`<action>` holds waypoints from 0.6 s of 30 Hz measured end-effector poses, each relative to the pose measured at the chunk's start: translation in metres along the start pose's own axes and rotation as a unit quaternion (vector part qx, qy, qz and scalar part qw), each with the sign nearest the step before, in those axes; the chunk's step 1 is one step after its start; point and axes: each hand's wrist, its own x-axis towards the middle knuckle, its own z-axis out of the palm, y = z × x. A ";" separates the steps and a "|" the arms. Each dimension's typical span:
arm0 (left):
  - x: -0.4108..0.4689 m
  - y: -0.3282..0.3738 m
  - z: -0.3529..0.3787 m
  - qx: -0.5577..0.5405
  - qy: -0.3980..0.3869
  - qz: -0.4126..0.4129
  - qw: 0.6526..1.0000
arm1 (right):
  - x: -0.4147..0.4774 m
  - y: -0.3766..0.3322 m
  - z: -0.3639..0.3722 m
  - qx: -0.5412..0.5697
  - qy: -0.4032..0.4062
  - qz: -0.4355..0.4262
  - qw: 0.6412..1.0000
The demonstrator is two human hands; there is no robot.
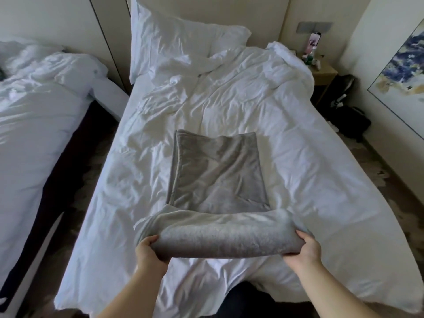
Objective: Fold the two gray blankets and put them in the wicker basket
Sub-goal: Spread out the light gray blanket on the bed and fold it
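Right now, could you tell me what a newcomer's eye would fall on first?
A gray blanket lies mid-fold on the white bed. The left hand and right hand grip its lifted near edge, one at each end. A white pillow leans at the head.

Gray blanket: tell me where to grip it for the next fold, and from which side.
Grip the gray blanket at both ends of its lifted near edge, from the foot of the bed, as the left hand and right hand do. It lies flat and square to that side, so end holds should keep the edge straight while folding it away.
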 end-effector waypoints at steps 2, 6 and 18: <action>-0.001 0.004 0.008 -0.007 -0.009 0.010 1.000 | -0.002 -0.005 0.010 0.002 -0.008 -0.002 1.000; 0.005 0.018 0.042 -0.022 -0.028 0.019 0.999 | 0.010 -0.023 0.044 0.002 -0.020 -0.003 1.000; 0.091 0.016 0.148 0.462 -0.036 0.129 0.877 | 0.126 -0.020 0.141 -0.410 -0.030 0.002 0.912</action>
